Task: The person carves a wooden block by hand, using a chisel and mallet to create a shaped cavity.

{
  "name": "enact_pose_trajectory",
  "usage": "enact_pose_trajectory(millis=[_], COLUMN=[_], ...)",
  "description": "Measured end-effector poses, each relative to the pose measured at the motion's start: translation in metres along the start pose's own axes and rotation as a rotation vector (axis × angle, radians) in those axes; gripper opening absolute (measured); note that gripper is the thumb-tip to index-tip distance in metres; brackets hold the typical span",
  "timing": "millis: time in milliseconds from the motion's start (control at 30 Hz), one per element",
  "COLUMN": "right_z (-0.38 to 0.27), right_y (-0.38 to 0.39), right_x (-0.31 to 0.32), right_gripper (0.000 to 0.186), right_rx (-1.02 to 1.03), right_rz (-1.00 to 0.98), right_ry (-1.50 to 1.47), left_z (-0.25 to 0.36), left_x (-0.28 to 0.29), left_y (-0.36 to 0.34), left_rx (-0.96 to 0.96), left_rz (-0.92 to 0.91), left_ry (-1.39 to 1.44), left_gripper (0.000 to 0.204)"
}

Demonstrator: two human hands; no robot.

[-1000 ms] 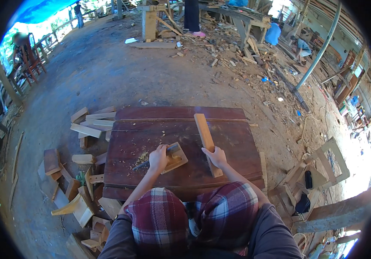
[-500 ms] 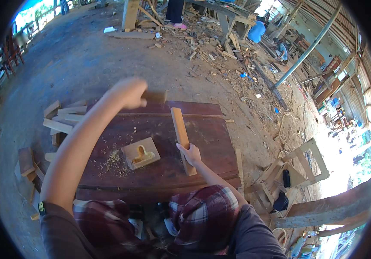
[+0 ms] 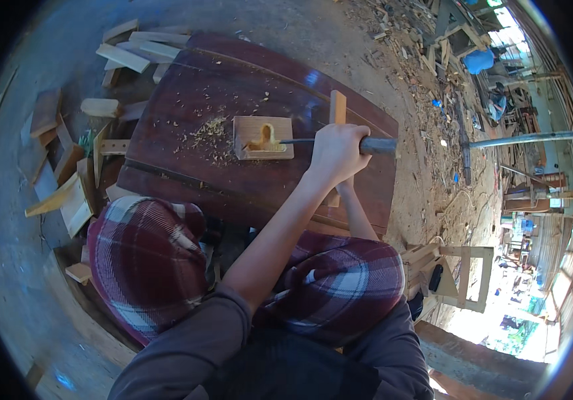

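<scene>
- Gripping one chisel (image 3: 380, 145), one left hand (image 3: 341, 152), fingers closed round handle; blade points left, tip at hollow of one wooden block (image 3: 248, 133);
- one right hand (image 3: 347, 182), mostly hidden behind left; can't tell its grip; one wooden bar (image 3: 338, 107) right there, partly covered;
- block lies flat on one dark red tabletop (image 3: 186, 83); one shavings patch (image 3: 208, 137) just left;
- two plaid-covered knees (image 3: 150, 260) below.

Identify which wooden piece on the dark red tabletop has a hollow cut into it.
The short block by the chisel blade; the long bar, partly hidden, shows none.
</scene>
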State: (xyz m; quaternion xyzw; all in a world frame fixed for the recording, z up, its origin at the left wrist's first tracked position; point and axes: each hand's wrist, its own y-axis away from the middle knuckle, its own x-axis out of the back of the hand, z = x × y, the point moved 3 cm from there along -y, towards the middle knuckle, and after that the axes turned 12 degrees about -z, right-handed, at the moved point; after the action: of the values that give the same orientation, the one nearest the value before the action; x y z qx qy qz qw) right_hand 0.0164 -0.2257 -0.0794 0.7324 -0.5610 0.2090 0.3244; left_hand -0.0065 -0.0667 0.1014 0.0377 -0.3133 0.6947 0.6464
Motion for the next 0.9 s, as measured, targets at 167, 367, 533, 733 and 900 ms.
enact_pose_trajectory(millis=[167, 367, 533, 733, 900], right_z=[-0.003, -0.005, -0.006, -0.005, 0.000], right_y=[-0.005, -0.012, -0.017, -0.018, -0.023], right_x=[0.010, 0.020, 0.021, 0.024, 0.025], right_gripper=[0.060, 0.058, 0.056, 0.054, 0.053], right_rx=[-0.031, -0.062, -0.075, -0.087, -0.096], right_rz=[-0.022, -0.059, -0.072, -0.058, -0.034], right_ry=[0.056, 0.123, 0.137, 0.122, 0.101], left_z=[-0.031, -0.044, -0.050, -0.050, -0.053], left_x=[-0.019, -0.029, -0.027, -0.023, -0.019], left_y=[0.015, 0.022, 0.021, 0.023, 0.024], left_rx=[0.066, 0.020, 0.004, 0.009, -0.015], left_rz=[0.004, 0.172, 0.206, 0.242, 0.260], left_ry=[0.130, 0.238, 0.253, 0.260, 0.272], left_gripper=[0.016, 0.027, 0.028, 0.029, 0.031])
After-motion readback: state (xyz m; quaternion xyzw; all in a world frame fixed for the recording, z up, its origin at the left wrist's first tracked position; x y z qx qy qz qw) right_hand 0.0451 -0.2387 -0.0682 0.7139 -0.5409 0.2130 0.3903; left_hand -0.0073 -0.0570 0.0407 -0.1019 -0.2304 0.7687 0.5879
